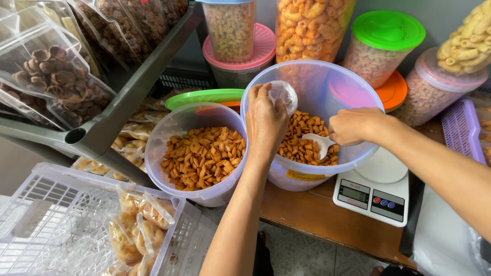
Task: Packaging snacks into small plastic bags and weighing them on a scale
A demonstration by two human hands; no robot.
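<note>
My left hand (264, 118) pinches a small clear plastic bag (284, 95) over a large clear tub (353, 153) holding small orange-brown snack pieces (298, 134). My right hand (353, 125) reaches into the same tub from the right and grips a white plastic spoon (317, 143), its bowl resting on the snacks. A second clear tub (169, 163), left of my left forearm, is filled with flat orange square crackers (202, 156).
A white kitchen scale (376, 189) sits on the wooden table (317, 217) by the tub. Lidded jars of snacks (381, 43) stand behind. Bagged snacks hang on a grey rack (128, 97) at left; a white crate (56, 220) holds packed bags (138, 225).
</note>
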